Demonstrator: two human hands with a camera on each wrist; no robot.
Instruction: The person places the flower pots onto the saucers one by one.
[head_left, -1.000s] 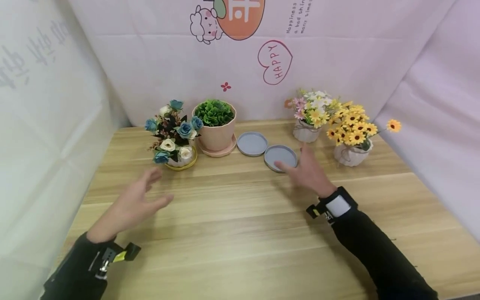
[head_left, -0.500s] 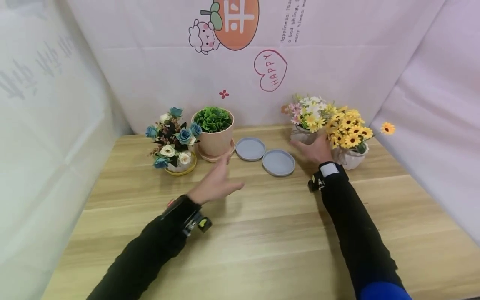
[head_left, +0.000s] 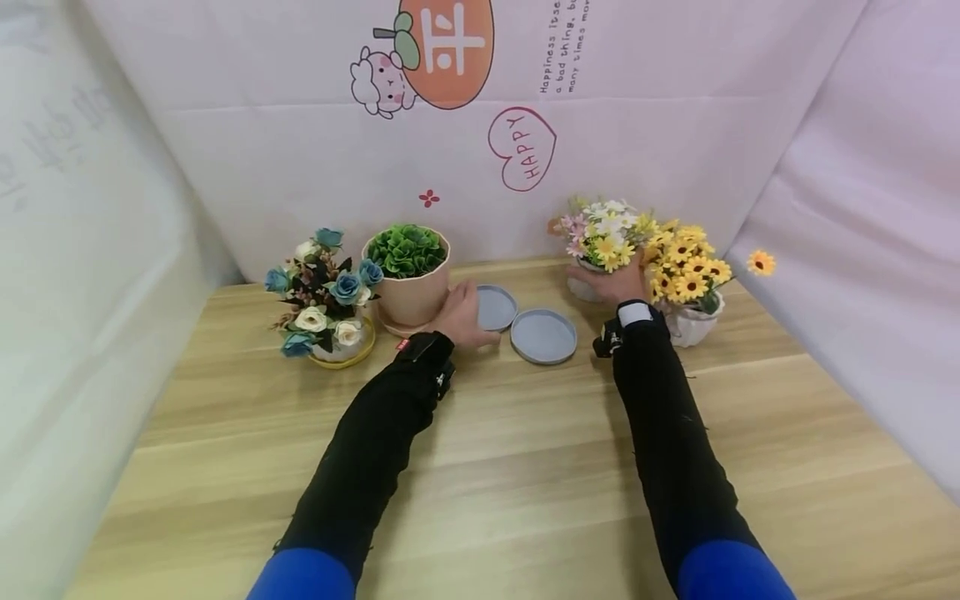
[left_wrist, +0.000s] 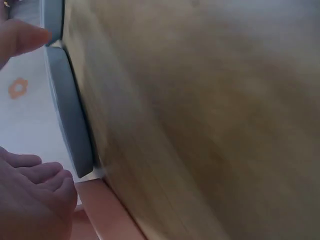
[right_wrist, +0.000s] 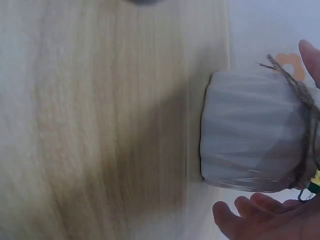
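While the left hand (head_left: 461,315) rests open-fingered at the near edge of a grey saucer (head_left: 495,307), the right hand (head_left: 617,286) reaches farther back. Its spread fingers bracket, without yet closing on, the upright white pot of mixed daisies (right_wrist: 252,132) at the table's rear.

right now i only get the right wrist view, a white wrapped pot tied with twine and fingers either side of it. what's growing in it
Observer: The head view shows the white wrapped pot carrying small pink, white and yellow daisies, with the right hand at its front.
Operator: anything crowding it on the right
Observer: Yes, a sunflower pot stands close beside it, and their blooms overlap.
Operator: and the left hand
Observer: The left hand is at the edge of the far grey saucer, next to the pink pot.
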